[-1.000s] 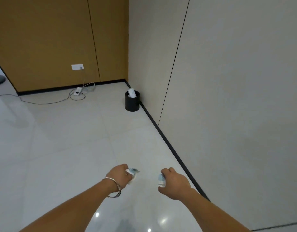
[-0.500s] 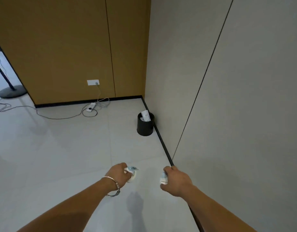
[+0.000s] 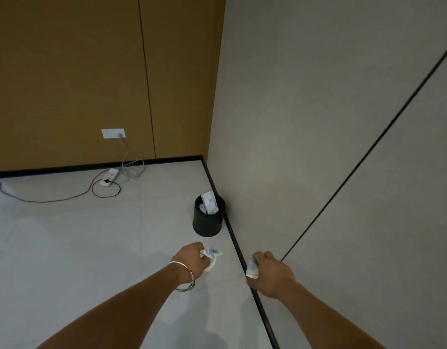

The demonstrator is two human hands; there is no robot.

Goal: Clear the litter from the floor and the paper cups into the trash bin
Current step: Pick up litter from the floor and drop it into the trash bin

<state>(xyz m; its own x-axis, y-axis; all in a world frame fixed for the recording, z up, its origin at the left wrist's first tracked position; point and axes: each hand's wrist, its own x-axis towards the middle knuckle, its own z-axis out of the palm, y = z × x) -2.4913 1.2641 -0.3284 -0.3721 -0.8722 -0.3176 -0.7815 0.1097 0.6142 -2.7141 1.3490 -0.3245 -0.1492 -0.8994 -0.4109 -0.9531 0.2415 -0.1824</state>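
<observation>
A black round trash bin (image 3: 208, 224) stands on the pale floor against the right wall's skirting, with white paper (image 3: 209, 202) sticking out of its top. My left hand (image 3: 192, 259) grips a crumpled white and blue piece of litter (image 3: 212, 255), a short way in front of the bin. My right hand (image 3: 272, 273) grips another white and blue crumpled piece (image 3: 252, 269), held over the skirting to the right of the bin. Most of each piece is hidden inside the fist.
A white power strip (image 3: 109, 177) with looping cables (image 3: 66, 196) lies on the floor by the brown back wall, under a wall socket (image 3: 113, 133). A grey wall (image 3: 343, 147) runs close along my right side. Open floor (image 3: 79, 248) spreads to the left.
I have walked closer to the bin, which now looks larger and nearer my hands. Both hands keep the same grip on their litter.
</observation>
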